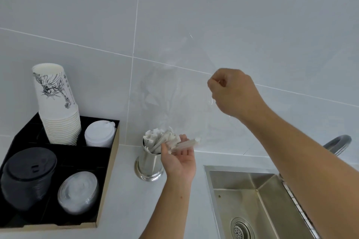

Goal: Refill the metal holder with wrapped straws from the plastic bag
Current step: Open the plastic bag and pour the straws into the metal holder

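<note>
Counter (120, 190) runs pale under a tiled wall, steel sink (250, 196) sunk at its right end, tap (339, 144) behind. Black organiser tray (108, 163) sits at left edge, holding paper cups (56, 103), white lids (100, 133), black lids (29, 176), clear lids (78, 192). Clear plastic bag (174, 95) hangs in the air against the wall, nearly see-through, pinched at its top in the right hand (233, 93), fist closed on the film. Metal holder (149, 161) stands near the back edge of the counter, between tray and sink, already packed with wrapped straws (161, 137). Left hand (179, 159) just beside the holder rim, palm up, fingers loosely closed round a small bundle of straws lying sideways, tips pointing toward the sink. Judged step: seating this bundle. To do it well, tip the bundle upright, line the ends over a gap in the rim, feed down gently so wrappers don't crumple or shove others out. Keep bag lifted clear.
</note>
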Motion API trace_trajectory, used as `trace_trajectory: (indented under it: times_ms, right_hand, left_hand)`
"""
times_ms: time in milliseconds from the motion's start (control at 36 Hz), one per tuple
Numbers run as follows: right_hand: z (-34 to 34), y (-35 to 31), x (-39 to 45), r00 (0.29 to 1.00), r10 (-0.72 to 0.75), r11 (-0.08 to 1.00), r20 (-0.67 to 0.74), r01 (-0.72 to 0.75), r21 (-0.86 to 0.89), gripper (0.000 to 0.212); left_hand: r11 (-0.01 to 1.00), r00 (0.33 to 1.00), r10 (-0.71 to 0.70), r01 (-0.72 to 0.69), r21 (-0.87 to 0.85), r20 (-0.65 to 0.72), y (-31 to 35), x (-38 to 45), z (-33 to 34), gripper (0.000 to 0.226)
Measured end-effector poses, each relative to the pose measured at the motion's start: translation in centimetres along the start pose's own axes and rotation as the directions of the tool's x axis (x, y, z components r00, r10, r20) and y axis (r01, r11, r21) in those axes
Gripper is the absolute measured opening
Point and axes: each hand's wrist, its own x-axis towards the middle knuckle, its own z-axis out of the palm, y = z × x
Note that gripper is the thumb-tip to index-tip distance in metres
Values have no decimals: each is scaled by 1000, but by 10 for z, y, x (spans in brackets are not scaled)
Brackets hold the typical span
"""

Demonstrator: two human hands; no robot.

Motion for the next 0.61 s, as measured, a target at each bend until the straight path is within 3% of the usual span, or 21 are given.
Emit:
trace_trajectory:
  times_ms: [222,361,611]
  right_hand:
    - [16,-18,13,995,-102,992,-18,101,-71,21]
    - [38,-24,12,989,-139,975,40,144,-172,24]
    - [6,-42,24,987,-158,974,29,161,-161,22]
  left_hand:
    - [1000,999,13,-12,19,-48,11,-4,-2,33]
    - [998,997,37,-33,51,-62,23,3,-4,38]
    - [996,998,-16,21,82,-67,22,-3,-7,35]
